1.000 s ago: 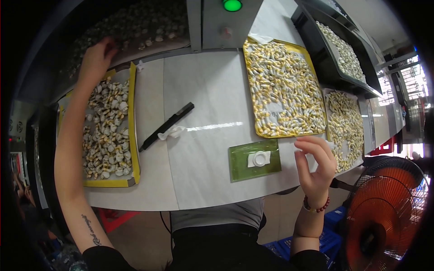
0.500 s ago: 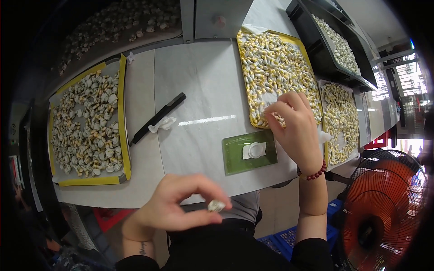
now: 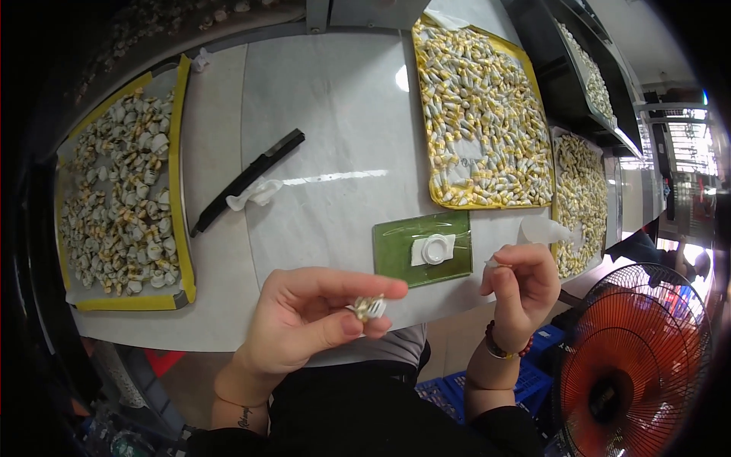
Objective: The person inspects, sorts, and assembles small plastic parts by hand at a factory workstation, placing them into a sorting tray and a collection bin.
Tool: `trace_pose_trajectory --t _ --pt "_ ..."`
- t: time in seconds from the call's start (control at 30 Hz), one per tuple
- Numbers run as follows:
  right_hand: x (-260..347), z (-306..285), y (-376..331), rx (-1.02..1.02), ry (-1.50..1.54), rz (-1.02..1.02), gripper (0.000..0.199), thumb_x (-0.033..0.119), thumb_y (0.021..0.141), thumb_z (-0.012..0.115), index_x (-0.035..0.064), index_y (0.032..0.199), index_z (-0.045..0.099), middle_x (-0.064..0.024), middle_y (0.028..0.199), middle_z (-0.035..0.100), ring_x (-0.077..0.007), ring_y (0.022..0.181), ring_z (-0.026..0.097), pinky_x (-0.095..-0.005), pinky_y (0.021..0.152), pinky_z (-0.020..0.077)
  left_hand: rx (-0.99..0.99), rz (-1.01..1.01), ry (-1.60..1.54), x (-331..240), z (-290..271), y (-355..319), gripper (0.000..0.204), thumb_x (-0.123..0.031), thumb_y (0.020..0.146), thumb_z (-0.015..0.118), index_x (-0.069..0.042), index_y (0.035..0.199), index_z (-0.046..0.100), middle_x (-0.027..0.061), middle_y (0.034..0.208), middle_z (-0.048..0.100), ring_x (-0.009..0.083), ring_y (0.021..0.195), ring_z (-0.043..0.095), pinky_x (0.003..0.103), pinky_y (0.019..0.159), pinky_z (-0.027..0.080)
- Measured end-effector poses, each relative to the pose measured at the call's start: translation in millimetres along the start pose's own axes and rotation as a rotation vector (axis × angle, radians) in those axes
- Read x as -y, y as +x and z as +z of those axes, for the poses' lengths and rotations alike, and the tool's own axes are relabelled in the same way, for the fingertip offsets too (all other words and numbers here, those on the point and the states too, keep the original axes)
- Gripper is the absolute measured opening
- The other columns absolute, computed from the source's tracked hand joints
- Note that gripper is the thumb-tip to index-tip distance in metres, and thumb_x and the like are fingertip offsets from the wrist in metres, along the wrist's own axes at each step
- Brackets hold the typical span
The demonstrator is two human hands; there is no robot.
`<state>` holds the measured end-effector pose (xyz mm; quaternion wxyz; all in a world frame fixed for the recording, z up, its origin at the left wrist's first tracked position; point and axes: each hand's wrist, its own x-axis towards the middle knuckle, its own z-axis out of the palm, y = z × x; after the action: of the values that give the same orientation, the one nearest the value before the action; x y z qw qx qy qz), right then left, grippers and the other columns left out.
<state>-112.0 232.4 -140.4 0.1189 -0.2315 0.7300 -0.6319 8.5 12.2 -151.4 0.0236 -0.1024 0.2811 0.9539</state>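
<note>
One small part (image 3: 370, 307) per hand

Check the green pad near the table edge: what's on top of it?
On the green pad sits one small white square piece with a round raised centre. Nothing else is on it; whatever lies under that piece is covered.

Pale table (image 3: 343, 137); yellow trays (image 3: 179, 183), black brush (image 3: 247, 180), green mat (image 3: 396, 244).
</note>
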Motion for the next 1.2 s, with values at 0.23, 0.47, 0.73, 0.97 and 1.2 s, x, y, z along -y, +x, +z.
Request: trace_pose_trajectory --t 0.23,0.47,0.73,0.97,1.2 --pt "-2.9 13.6 -1.1 -0.009 -0.217 -0.027 0.019 -0.010 0.074 0.061 -0.0030 0.091 0.062 -0.0119 0.081 0.064 -0.0164 0.068 0.060 -0.0245 0.062 0.0466 0.045 0.033 -0.029 5.4 -10.9 -0.3 0.039 -0.005 0.077 0.073 0.006 0.111 0.057 0.0190 0.100 0.066 0.0187 0.089 0.066 0.030 0.083 0.053" --pt "-1.1 1.3 11.0 0.199 -0.524 -0.195 0.025 -0.012 0.068 0.065 -0.0001 0.090 0.065 -0.0097 0.075 0.062 -0.0200 0.065 0.059 -0.0267 0.058 0.0466 0.036 -0.020 -0.122 3.0 -9.3 -0.2 0.041 -0.014 0.078 0.073 0.004 0.110 0.055 0.0175 0.096 0.066 0.0191 0.088 0.066 0.030 0.081 0.054" --pt "-3.3 12.4 15.0 0.170 -0.558 -0.189 0.023 -0.012 0.067 0.066 -0.0013 0.087 0.064 -0.0091 0.075 0.062 -0.0202 0.064 0.058 -0.0278 0.056 0.0461 -0.126 -0.051 0.065 4.4 1.4 4.0 0.047 -0.033 0.073 0.078 -0.001 0.097 0.053 0.0122 0.076 0.065 0.0193 0.071 0.066 0.030 0.064 0.054" --pt "-0.3 17.7 22.2 0.269 -0.721 -0.290 0.021 -0.011 0.067 0.065 -0.0006 0.084 0.061 -0.0103 0.074 0.060 -0.0255 0.065 0.057 -0.0313 0.057 0.0461 -0.124 -0.103 0.010 1.4 3.2 3.2 0.044 -0.031 0.075 0.077 0.001 0.096 0.054 0.0140 0.079 0.066 0.0200 0.072 0.066 0.030 0.066 0.055" --pt "2.0 25.3 24.6 0.305 -0.732 -0.321 0.020 -0.011 0.067 0.065 -0.0006 0.083 0.060 -0.0101 0.073 0.059 -0.0254 0.064 0.055 -0.0320 0.057 0.0458 0.012 -0.071 -0.030 3.9 -2.1 3.1 0.037 -0.020 0.081 0.070 0.004 0.103 0.054 0.0153 0.086 0.066 0.0182 0.081 0.065 0.029 0.075 0.053"
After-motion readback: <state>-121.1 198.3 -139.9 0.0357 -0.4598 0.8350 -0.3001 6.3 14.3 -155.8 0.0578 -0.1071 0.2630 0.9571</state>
